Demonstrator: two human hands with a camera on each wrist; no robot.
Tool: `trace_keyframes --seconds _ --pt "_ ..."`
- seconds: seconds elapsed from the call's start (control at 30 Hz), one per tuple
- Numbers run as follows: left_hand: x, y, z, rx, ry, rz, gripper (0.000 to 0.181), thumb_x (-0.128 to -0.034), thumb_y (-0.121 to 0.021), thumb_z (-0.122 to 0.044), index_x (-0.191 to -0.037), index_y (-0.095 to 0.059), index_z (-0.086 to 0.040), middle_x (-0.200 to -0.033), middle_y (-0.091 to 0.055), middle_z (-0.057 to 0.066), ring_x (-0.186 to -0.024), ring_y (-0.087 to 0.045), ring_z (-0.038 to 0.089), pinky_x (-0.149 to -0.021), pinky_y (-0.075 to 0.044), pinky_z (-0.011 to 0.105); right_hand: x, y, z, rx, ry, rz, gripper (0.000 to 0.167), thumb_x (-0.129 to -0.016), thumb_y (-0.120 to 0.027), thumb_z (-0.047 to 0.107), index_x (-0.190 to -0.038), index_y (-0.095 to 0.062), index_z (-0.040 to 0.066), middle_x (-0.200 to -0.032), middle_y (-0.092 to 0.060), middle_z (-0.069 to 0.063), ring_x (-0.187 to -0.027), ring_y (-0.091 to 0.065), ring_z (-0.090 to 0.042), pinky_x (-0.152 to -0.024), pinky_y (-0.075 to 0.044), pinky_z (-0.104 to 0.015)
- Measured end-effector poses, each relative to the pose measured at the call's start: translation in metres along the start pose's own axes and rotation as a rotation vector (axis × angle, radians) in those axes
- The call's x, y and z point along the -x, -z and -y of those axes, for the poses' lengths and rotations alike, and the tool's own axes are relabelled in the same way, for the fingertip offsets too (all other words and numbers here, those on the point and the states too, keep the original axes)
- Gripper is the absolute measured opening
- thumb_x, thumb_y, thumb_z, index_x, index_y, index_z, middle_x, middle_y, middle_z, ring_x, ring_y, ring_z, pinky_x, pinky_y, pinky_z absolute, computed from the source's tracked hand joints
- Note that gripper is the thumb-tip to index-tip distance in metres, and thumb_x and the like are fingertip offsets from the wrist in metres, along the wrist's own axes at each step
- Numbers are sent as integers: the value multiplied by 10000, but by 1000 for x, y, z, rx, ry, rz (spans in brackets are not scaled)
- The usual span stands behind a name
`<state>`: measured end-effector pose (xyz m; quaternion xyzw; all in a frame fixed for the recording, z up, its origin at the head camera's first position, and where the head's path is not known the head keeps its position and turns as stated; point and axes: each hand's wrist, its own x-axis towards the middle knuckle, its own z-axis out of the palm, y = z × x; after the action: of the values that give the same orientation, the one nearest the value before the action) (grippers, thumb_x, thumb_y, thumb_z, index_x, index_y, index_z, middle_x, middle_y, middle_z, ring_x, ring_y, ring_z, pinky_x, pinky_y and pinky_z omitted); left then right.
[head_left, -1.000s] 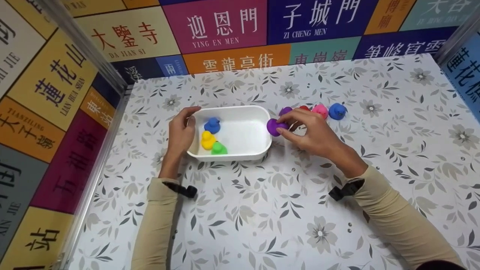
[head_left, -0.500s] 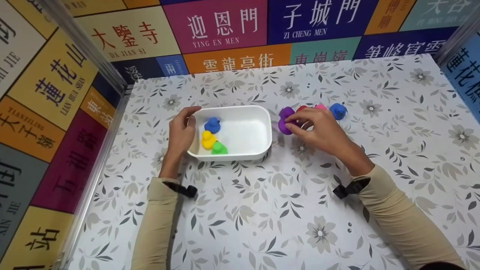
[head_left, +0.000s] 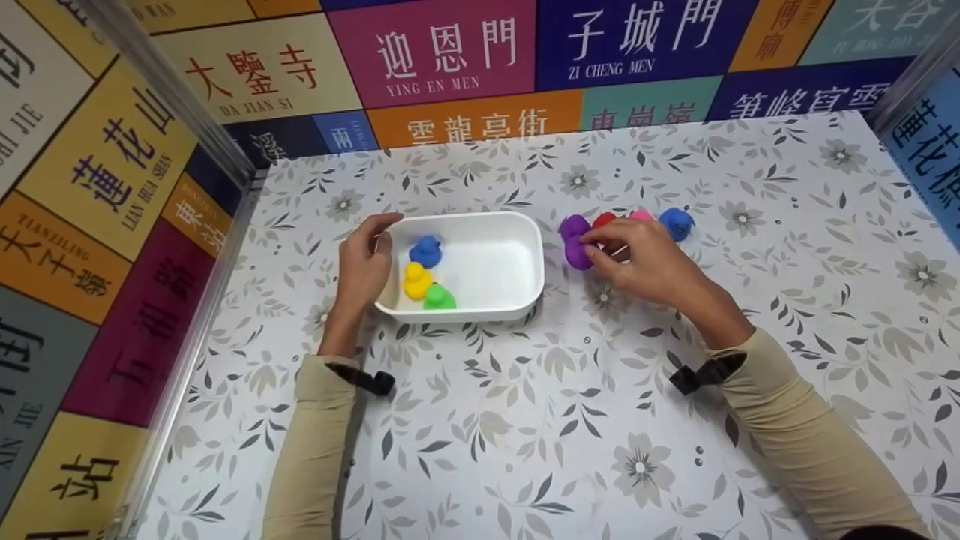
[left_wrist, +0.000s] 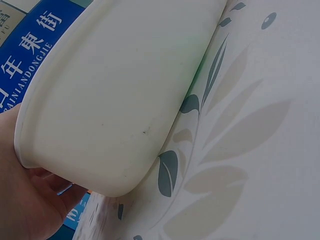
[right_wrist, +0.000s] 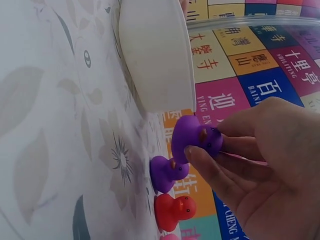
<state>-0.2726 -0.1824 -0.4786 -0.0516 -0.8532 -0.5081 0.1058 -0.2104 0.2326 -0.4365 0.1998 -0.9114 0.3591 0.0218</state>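
My right hand pinches a purple rubber duck between thumb and fingers, to the right of a white plastic tub. In the right wrist view this held duck is off the table, and a second purple duck stands on the table below it. My left hand grips the tub's left end, with the fingers at the rim. Inside the tub, toward its left, sit a blue duck, a yellow duck and a green duck.
On the table behind my right hand are a red duck, a pink duck partly hidden by the fingers, and another blue duck. A floral cloth covers the table. Panels with printed characters border the back and sides.
My right hand has carried the purple duck from beside the tub's right rim a short way to the right. The left hand and the tub have stayed in place.
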Motion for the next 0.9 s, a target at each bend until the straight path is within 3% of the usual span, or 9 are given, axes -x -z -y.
trace_keyframes --seconds 0.47,0.9 --pt "0 1 0 -11 -8 -8 364 -1071 -505 -28 -1341 -737 -101 -1332 -761 103 -1247 -688 211 -1115 -528 392 -1 -1 -4 13 -55 116 284 -1010 -763 159 -1264 -779 32 -1169 -781 -158 -1001 -784 -319 -861 -652 -473" --pt "0 1 1 -17 -7 -6 358 -1074 -509 -37 -1341 -739 -103 -1338 -760 101 -1274 -679 205 -1134 -516 392 -5 -11 -15 14 -79 117 328 -1000 -779 146 -1313 -764 47 -1213 -766 -153 -1039 -786 -309 -880 -656 -463"
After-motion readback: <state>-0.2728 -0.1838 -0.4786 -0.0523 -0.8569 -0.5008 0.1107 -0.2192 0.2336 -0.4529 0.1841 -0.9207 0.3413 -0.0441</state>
